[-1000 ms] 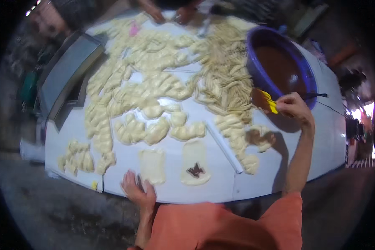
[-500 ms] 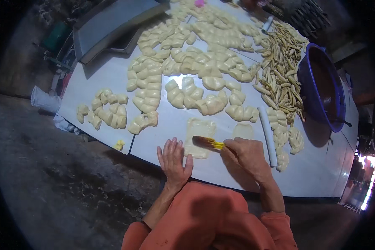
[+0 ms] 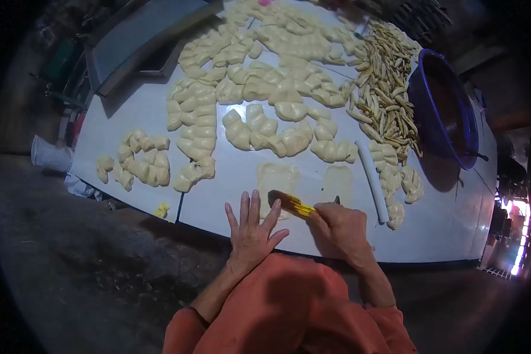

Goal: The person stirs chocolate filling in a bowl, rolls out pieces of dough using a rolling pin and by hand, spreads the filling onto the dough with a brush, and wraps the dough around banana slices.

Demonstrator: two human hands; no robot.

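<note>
My right hand point(image 3: 343, 231) is closed round the handle of a spreader point(image 3: 290, 202) with a yellow handle and a brown-smeared blade. Its blade lies over the lower part of a flat, rolled-out dough sheet point(image 3: 278, 176) on the white table. My left hand point(image 3: 251, 236) rests with fingers spread at the sheet's lower left edge, its fingertips near the blade. Nothing is held in it. A smaller flat dough piece point(image 3: 338, 179) lies beyond my right hand. A small dark tip shows just above that hand; what it belongs to is hidden.
A white rod point(image 3: 371, 183) lies to the right, beside dough lumps. Many plump dough pieces point(image 3: 197, 118) cover the table's middle and far side. Peeled banana-like strips point(image 3: 386, 88) are heaped next to a purple basin point(image 3: 414, 94). Metal trays point(image 3: 141, 44) stand at far left.
My left hand's fingers have spread wider and moved onto the sheet's edge. The spreader's blade has shifted toward the near part of the sheet. The whole view has shifted slightly.
</note>
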